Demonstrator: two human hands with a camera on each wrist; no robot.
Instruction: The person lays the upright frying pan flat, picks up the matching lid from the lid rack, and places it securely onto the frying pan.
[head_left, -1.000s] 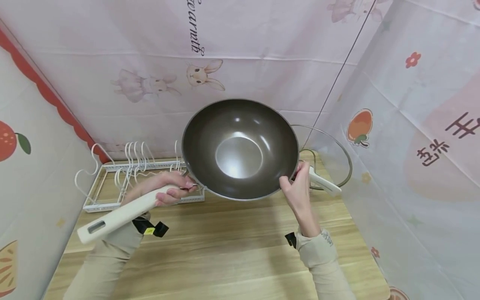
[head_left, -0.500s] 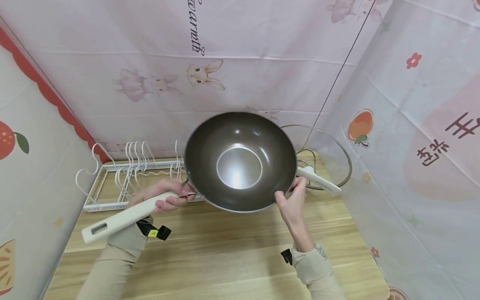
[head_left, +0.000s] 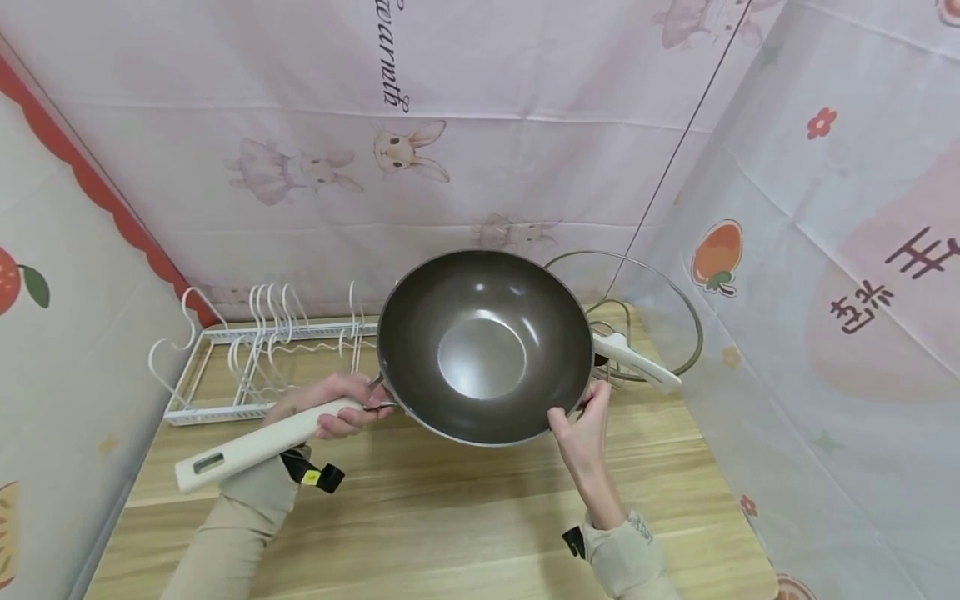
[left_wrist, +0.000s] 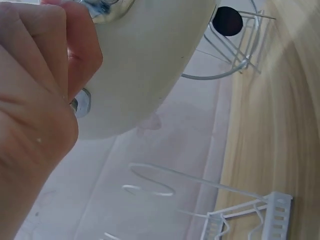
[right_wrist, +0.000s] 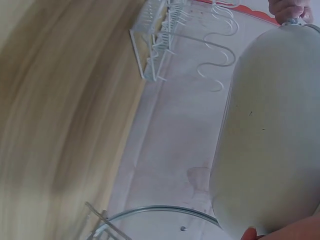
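Note:
Above the table, a dark-lined wok is held with its inside towards the head camera; the wrist views show its pale outside. My left hand grips the cream handle close to the rim. With thumb inside and fingers behind, my right hand pinches the lower right rim. The wok hides most of those right fingers. In the left wrist view, my left hand's curled fingers are close to the pan's pale base.
A white wire rack stands on the table at the back left. At the back right, a clear lid with a metal rim stands upright by a wire stand. A white handle-like piece juts out there. Printed cloth walls enclose the wooden table.
Both hands have brought the wok down and slightly to the right in the head view. Their hold on it looks the same. More of the lid shows behind the wok.

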